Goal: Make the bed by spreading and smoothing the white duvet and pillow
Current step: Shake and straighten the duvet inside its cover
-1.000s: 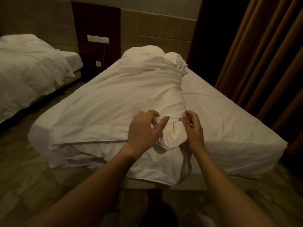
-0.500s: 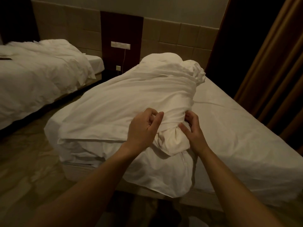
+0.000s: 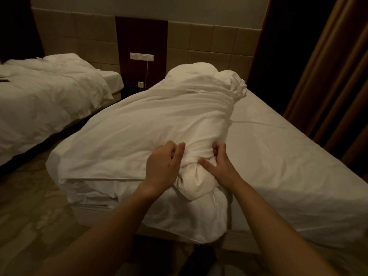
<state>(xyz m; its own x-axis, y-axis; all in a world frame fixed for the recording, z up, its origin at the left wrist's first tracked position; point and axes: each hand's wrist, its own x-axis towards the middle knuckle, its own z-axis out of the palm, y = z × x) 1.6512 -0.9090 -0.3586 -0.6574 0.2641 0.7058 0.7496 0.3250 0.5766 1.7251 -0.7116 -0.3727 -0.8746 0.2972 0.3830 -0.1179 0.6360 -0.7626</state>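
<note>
Two hands clamped on white duvet [image 3: 139, 126], bunched at bed [image 3: 288, 166] foot. Left hand [image 3: 162, 168] gripping cloth beside right hand [image 3: 221, 166], knotted lump between. Maybe pillow [image 3: 191, 73] far past both hands. No readable writing.

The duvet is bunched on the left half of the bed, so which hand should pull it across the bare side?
Probably the right hand: it grips the duvet nearest the bare sheet.
</note>
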